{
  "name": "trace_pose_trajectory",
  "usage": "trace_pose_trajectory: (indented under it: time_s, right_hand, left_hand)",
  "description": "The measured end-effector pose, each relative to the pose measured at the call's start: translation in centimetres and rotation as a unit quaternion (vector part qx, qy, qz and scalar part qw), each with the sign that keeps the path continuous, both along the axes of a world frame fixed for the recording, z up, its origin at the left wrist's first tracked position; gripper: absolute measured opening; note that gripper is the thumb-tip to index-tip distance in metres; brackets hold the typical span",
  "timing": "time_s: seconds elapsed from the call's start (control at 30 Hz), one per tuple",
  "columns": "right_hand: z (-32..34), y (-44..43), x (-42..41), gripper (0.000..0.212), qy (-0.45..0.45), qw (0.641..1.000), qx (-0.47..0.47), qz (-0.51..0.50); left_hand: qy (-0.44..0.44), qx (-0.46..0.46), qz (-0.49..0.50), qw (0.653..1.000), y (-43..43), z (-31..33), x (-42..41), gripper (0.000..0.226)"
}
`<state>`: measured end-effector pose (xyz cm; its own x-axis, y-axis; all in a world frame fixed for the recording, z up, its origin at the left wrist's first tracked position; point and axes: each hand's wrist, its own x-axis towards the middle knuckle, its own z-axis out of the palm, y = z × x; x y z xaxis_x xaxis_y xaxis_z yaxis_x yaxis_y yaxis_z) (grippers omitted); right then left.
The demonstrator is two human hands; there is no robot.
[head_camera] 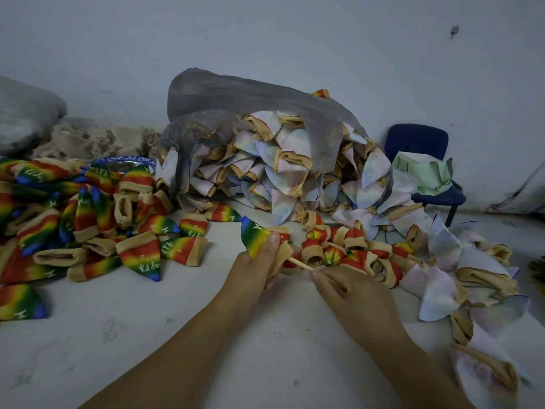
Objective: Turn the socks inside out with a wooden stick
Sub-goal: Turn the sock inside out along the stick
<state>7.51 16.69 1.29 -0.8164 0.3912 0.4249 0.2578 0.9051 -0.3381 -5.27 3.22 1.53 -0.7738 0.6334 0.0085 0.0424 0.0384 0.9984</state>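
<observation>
Though inverted, "HAPPY" on socks [141, 258]

Pale wall [324, 39], scuffed white floor [118, 335], blue chair [418, 143]

Dim, flat light (source unseen); edges bend and perhaps blur; shadows faint.

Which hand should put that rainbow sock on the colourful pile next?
The left hand, probably. It already grips the rainbow sock, and the colourful pile lies on its side. The right hand is busy pinching the wooden stick, whose tip points into the sock's cuff.
</observation>
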Motion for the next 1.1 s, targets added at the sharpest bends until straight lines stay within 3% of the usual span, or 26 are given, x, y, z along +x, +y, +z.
trace_pose_trajectory:
  time_s: [0.23,0.43,0.6,0.8,0.97,1.1]
  right_hand:
    - [-0.7,-1.0,-0.6,0.056,0.025,0.999,-0.038,-0.020]
    - [-0.9,-1.4,-0.6,0.063,0.018,0.998,-0.038,-0.048]
    - [-0.6,-1.1,-0.8,0.063,0.033,0.997,-0.041,-0.048]
    - [-0.5,-0.2,-0.4,0.056,0.051,0.995,-0.045,-0.071]
    - [-0.5,0.2,-0.4,0.051,0.040,0.996,-0.033,-0.071]
    - [-0.6,0.4,-0.3,0.059,0.021,0.995,-0.043,-0.089]
  left_hand:
    - [0.020,-0.068,-0.009,0.997,0.7,0.2,0.8,0.073]
    - [-0.001,-0.032,-0.030,0.999,0.9,0.1,1.2,0.066]
    - [-0.027,0.007,0.003,1.000,0.6,-0.3,0.6,0.077]
    - [-0.106,0.078,0.019,0.991,0.6,-0.8,-0.5,0.069]
    - [-0.154,0.165,-0.015,0.974,0.3,-0.7,-1.1,0.034]
    - [-0.150,0.179,-0.027,0.972,0.0,-0.7,-1.3,0.037]
